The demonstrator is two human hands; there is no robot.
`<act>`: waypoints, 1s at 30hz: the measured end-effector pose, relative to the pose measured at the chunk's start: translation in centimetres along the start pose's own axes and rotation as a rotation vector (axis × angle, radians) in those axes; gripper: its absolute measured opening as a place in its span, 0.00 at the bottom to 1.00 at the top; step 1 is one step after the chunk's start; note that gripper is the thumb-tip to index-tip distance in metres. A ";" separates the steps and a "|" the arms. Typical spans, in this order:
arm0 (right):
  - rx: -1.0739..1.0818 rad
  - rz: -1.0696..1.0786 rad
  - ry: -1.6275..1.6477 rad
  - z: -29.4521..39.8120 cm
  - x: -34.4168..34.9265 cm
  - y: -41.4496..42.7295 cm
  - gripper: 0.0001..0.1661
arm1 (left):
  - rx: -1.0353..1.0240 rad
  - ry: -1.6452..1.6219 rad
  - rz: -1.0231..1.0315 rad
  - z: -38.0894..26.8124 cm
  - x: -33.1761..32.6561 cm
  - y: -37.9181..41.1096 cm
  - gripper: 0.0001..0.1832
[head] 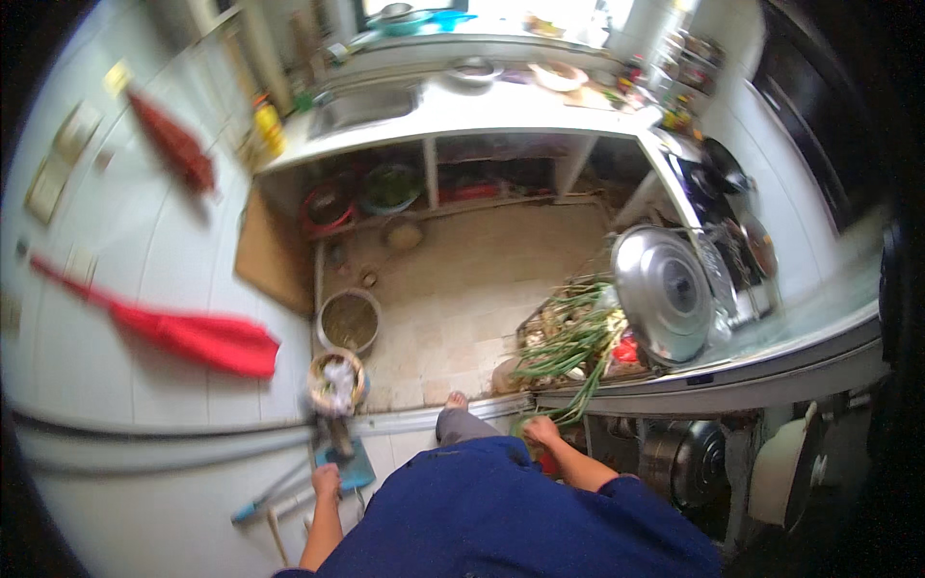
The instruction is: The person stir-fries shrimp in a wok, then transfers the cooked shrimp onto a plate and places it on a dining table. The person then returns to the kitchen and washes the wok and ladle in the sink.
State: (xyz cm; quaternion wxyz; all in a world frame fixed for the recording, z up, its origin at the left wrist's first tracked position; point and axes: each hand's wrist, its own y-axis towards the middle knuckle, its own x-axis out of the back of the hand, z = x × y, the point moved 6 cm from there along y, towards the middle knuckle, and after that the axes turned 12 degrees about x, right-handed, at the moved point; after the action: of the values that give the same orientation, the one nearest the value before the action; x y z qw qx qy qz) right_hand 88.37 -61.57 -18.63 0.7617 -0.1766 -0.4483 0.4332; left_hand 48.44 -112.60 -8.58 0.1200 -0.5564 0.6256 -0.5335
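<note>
My left hand (327,480) hangs low at my left side with its fingers curled, and no object shows in it. Behind it are a blue dustpan (355,466) and a dark, blurred brush head (338,438). My right hand (540,431) is also curled, close to the drooping tips of some green onions (571,354). A pale green thing (519,425) shows beside its fingers; whether the hand holds it is hidden. My bare foot (456,399) is at the sliding-door track (405,419).
A filled waste bin (337,383) and a bucket of murky liquid (350,320) stand left of the doorway. At right, a large metal lid (661,292) leans by the onions. Beyond are a white counter (477,108), a sink (367,110) and a wooden board (271,249).
</note>
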 end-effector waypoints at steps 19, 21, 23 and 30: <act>0.360 -0.347 0.593 40.5 34.2 32.4 0.19 | -0.497 0.902 0.375 -45.2 -40.6 7.3 0.17; 0.239 -0.464 0.611 39.0 38.3 35.3 0.20 | -0.254 0.823 0.353 -51.4 -44.7 8.0 0.23; 0.191 -0.566 0.725 36.3 40.9 38.6 0.20 | -0.340 0.816 0.358 -56.9 -49.2 12.4 0.17; 0.060 -0.961 0.519 32.4 54.5 40.8 0.18 | -1.142 1.097 0.743 -74.6 -73.3 2.1 0.21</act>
State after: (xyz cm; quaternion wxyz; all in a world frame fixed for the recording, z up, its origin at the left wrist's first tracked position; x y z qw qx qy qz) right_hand 53.03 2.09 0.80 0.9641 -0.0312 -0.2635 -0.0091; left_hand 17.54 -12.77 -12.75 -0.3292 0.0437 0.9074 -0.2574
